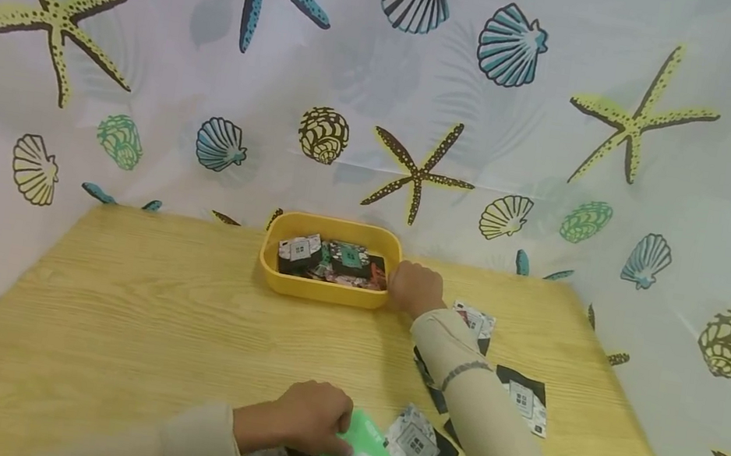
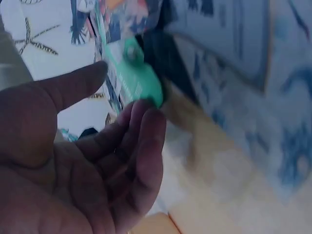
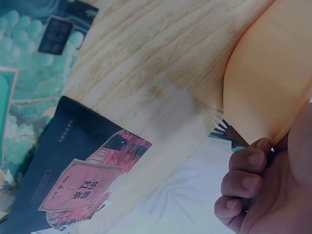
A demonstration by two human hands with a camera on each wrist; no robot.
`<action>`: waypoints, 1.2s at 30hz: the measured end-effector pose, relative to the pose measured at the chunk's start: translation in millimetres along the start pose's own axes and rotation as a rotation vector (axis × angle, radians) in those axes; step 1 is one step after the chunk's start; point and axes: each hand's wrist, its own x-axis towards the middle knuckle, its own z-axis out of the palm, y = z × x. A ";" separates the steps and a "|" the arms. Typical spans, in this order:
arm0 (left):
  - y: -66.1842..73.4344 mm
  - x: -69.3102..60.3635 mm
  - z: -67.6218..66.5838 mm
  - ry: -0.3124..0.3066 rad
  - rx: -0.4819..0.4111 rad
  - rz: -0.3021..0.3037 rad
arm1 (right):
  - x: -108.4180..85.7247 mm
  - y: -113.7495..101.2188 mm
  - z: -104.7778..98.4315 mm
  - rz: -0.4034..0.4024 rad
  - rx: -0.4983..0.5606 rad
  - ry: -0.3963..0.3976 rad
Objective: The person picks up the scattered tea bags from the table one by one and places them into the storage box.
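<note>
At the back of the table my right hand [image 1: 415, 287] grips the right end of a yellow tray [image 1: 327, 294]. In the right wrist view, the curled fingers [image 3: 242, 184] meet the tray's edge [image 3: 265, 83]; the thumb is mostly hidden. Several tea sachets lie in the tray, among them a dark and green one [image 1: 350, 257]. Near the front, my left hand [image 1: 309, 418] is over a green tea sachet [image 1: 369, 443] in a loose pile. The left wrist view shows its thumb and bent fingers apart, fingertips close to the green sachet [image 2: 139, 80]; contact is unclear.
More tea sachets are scattered on the right, including a black and white one [image 1: 524, 401] and another [image 1: 478, 320] partly behind the right sleeve. The wooden table [image 1: 130, 335] extends left of the pile. A shell-patterned cloth [image 1: 343, 91] hangs behind it.
</note>
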 end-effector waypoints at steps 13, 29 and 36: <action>13.6 6.4 18.7 0.142 0.178 -0.047 | 2.2 0.6 1.0 0.008 -0.029 -0.026; -2.3 10.8 1.6 0.057 -0.067 0.001 | 3.8 1.5 2.0 0.008 -0.028 -0.023; -10.1 15.2 -20.0 0.105 -0.219 0.025 | 3.9 1.4 2.0 0.013 -0.028 -0.034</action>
